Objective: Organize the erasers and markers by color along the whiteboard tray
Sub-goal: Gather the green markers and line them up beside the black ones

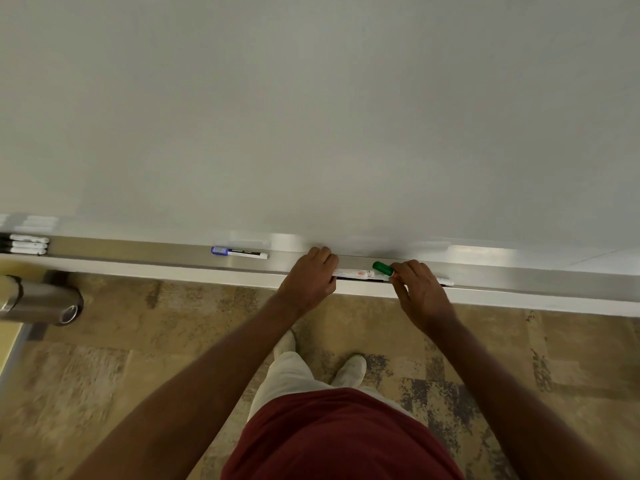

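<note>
- A person stands facing a whiteboard (311, 116), seen from above; both bare arms reach forward to the metal tray (138, 252) along its lower edge.
- The left hand (310, 278) curls over the tray's front edge, fingers closed down on one end of a white marker (353, 273) that lies along the tray. Whether it truly grips the marker cannot be told.
- The right hand (420, 289) pinches a green-capped marker (382, 268) at its cap end, just right of the white marker.
- Another white barrel end (445, 281) pokes out from under the right hand, on the tray.
- A blue-capped marker (239, 252) lies flat in the tray, left of the hands and apart from them.
- Three white markers (29, 244) lie side by side at the tray's far left end.
- A metal cylinder (38, 299) sits below the tray at the left edge.
- Below lie a patterned floor (138, 341), a red shirt, pale trousers and white shoes.
</note>
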A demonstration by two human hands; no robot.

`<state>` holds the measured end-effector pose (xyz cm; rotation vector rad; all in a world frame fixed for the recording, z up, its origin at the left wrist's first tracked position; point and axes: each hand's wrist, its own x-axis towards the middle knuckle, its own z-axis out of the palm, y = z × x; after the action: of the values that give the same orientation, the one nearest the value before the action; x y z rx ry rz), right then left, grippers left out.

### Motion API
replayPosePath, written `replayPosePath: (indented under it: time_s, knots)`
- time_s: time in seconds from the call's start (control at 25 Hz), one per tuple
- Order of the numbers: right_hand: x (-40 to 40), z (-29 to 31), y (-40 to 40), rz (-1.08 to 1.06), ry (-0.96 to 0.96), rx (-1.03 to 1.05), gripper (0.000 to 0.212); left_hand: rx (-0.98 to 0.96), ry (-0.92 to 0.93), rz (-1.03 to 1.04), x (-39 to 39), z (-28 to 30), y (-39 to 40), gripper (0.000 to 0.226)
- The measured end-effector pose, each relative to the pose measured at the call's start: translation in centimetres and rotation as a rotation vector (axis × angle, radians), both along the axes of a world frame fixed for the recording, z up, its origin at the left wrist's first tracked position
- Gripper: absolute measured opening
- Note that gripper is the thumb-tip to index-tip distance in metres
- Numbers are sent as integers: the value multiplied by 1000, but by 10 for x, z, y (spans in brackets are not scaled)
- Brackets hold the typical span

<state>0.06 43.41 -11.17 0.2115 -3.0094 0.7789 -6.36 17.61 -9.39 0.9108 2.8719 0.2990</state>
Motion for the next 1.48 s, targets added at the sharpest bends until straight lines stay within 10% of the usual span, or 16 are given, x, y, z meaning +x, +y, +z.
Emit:
replayPosePath:
  time_s: [0.68, 1.16, 1.32, 1.48]
  knots:
    - [-34, 58, -254, -203, -844, -945, 16, 85, 389, 60, 41, 19, -188, 15]
    - [-39, 64, -488, -18, -975, -927, 22, 174, 482, 311, 46, 31, -412, 28]
    - [-48, 69, -539, 0, -907, -913, 18, 979, -88, 953, 39, 49, -452, 49]
    - [-62, 69, -571, 76, -784, -790, 24, 1693, -619, 1169, 20, 56, -472, 27]
